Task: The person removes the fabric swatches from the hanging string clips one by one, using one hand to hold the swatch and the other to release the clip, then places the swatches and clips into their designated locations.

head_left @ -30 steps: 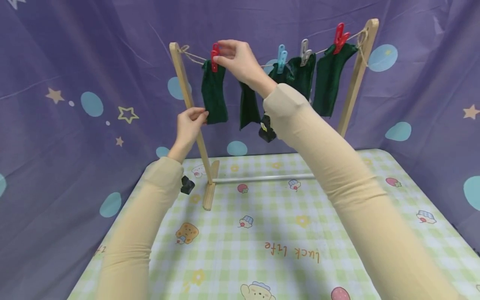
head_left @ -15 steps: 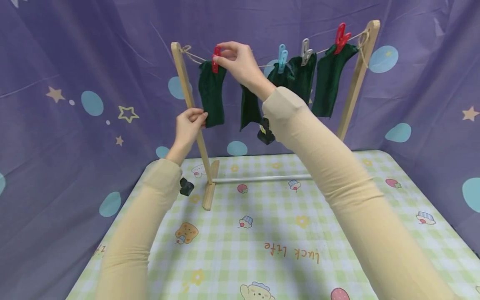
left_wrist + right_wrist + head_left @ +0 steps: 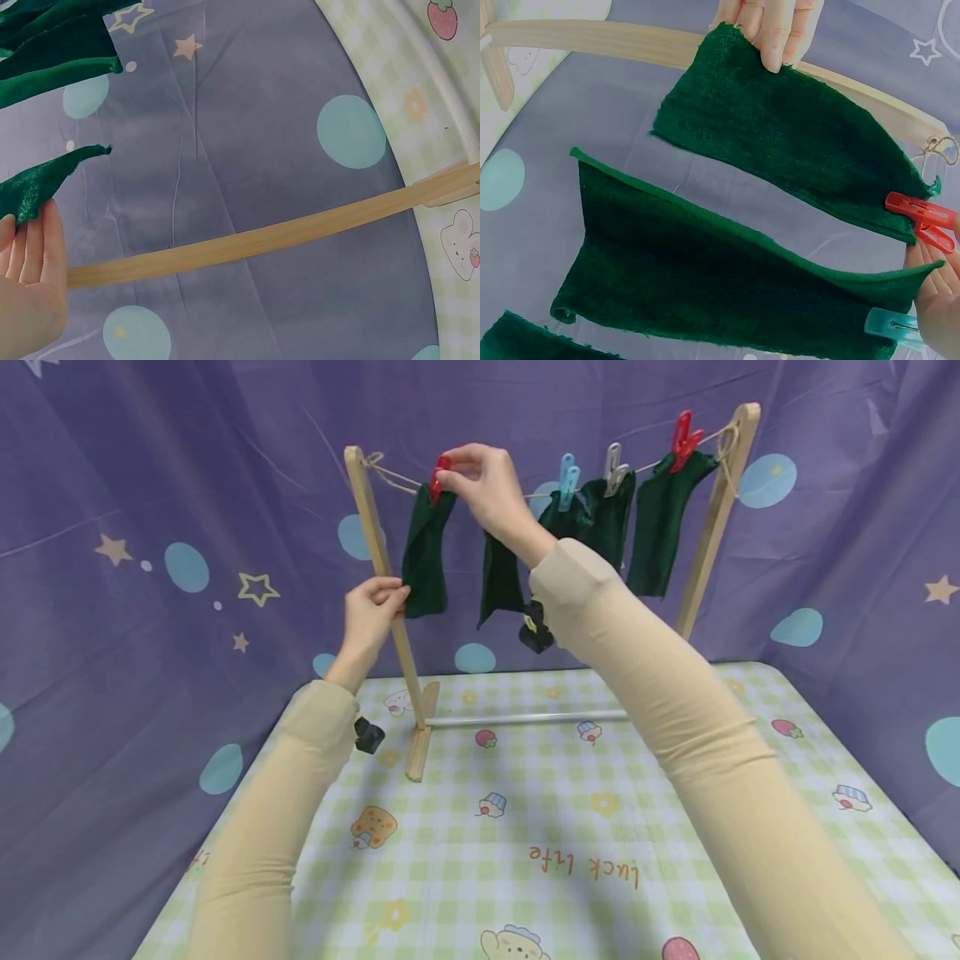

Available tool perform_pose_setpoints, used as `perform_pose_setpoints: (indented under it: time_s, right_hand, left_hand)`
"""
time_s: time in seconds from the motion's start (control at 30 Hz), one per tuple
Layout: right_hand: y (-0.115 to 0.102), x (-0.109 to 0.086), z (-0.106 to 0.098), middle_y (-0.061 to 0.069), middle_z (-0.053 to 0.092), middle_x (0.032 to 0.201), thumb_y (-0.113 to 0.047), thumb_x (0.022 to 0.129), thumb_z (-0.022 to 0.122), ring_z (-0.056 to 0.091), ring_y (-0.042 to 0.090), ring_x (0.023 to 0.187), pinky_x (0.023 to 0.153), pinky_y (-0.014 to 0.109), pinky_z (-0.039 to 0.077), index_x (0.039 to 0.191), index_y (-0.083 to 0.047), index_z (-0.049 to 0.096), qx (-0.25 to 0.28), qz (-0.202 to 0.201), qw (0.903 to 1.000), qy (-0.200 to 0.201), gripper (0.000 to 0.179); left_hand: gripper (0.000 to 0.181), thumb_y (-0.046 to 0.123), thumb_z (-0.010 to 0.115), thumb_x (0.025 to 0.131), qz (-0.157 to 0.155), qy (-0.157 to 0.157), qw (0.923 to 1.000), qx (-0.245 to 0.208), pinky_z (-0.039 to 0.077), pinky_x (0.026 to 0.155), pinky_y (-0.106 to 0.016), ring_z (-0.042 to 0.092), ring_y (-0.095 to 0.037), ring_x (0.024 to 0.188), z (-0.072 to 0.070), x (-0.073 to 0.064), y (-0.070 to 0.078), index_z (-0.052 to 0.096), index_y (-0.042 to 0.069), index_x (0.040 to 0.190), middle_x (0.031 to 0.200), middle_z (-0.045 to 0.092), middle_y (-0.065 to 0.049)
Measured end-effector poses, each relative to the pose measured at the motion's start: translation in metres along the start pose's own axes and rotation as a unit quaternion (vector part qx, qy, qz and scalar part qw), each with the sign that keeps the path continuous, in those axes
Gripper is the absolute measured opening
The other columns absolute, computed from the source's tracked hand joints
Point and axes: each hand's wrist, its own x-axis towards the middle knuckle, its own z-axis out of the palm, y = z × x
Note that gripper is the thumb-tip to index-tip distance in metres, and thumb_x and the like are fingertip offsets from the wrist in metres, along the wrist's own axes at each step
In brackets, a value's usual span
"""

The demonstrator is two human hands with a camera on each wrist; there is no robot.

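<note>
Green cloth (image 3: 425, 556) hanging from red clip (image 3: 435, 492)
Right hand (image 3: 491, 489) is pinching the clip; left hand (image 3: 369, 620), below, is pinching the cloth's edge; tugging down might be risking slippage.

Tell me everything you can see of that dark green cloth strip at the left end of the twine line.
The dark green, velvety-looking cloth strip is roughly rectangular, with slightly frayed edges. It hangs at the twine line, leaning slightly, its top in a red plastic clothespin, which the person's right hand pinches. The left hand pinches the cloth's lower left edge. How its top meets the line is unclear.
</note>
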Motion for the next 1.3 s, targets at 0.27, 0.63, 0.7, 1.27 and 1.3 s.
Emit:
perform_pose_setpoints:
  time_s: [0.27, 0.63, 0.7, 1.27, 1.3]
  right_hand:
    - [-0.005, -0.004, 0.002, 0.013, 0.06, 0.103, -0.011, 0.084, 0.059, 0.059, 0.015, 0.092, 0.079, 0.017, 0.047, 0.105, 0.003, 0.059, 0.027, -0.007, 0.9986, 0.045, 0.025]
    - [-0.009, -0.007, -0.002, 0.016, 0.061, 0.098, -0.006, 0.082, 0.059, 0.061, 0.018, 0.087, 0.075, 0.017, 0.048, 0.098, 0.006, 0.06, 0.084, -0.028, 0.9925, 0.084, 0.02]
    - [-0.009, -0.007, -0.003, 0.017, 0.061, 0.097, -0.006, 0.082, 0.059, 0.061, 0.02, 0.086, 0.075, 0.018, 0.049, 0.098, 0.007, 0.06, 0.09, -0.035, 0.9914, 0.089, 0.02]
    - [-0.013, -0.009, -0.016, 0.019, 0.061, 0.093, 0.0, 0.081, 0.059, 0.063, 0.023, 0.083, 0.074, 0.02, 0.05, 0.095, 0.011, 0.06, 0.195, -0.039, 0.972, 0.125, 0.018]
    - [-0.012, -0.009, -0.017, 0.018, 0.061, 0.093, 0.0, 0.081, 0.06, 0.063, 0.022, 0.083, 0.074, 0.02, 0.05, 0.095, 0.011, 0.06, 0.203, -0.04, 0.9703, 0.125, 0.018]
  left_hand:
    - [0.014, 0.005, 0.063, 0.081, 0.005, 0.0, 0.9992, -0.039, 0.049, 0.056, -0.017, 0.06, -0.007, 0.057, -0.002, 0.0, 0.001, 0.061, -0.005, 0.091, 0.07, 0.064, 0.004]
    - [0.02, 0.01, 0.064, 0.081, 0.012, -0.001, 0.9998, -0.016, 0.047, 0.054, -0.016, 0.057, -0.005, 0.056, -0.009, -0.002, 0.006, 0.063, -0.004, 0.096, 0.071, 0.063, 0.008]
    - [0.021, 0.01, 0.064, 0.081, 0.011, -0.005, 0.9998, -0.014, 0.047, 0.054, -0.016, 0.057, -0.005, 0.056, -0.011, -0.002, 0.007, 0.062, -0.004, 0.096, 0.07, 0.063, 0.009]
    - [0.026, 0.017, 0.063, 0.082, 0.007, -0.045, 0.9964, 0.072, 0.051, 0.058, -0.021, 0.059, -0.005, 0.06, -0.023, -0.01, 0.0, 0.063, -0.002, 0.099, 0.072, 0.064, 0.008]
    - [0.026, 0.018, 0.063, 0.082, 0.009, -0.048, 0.9958, 0.078, 0.051, 0.059, -0.022, 0.059, -0.005, 0.06, -0.025, -0.01, 0.0, 0.063, -0.002, 0.1, 0.072, 0.064, 0.009]
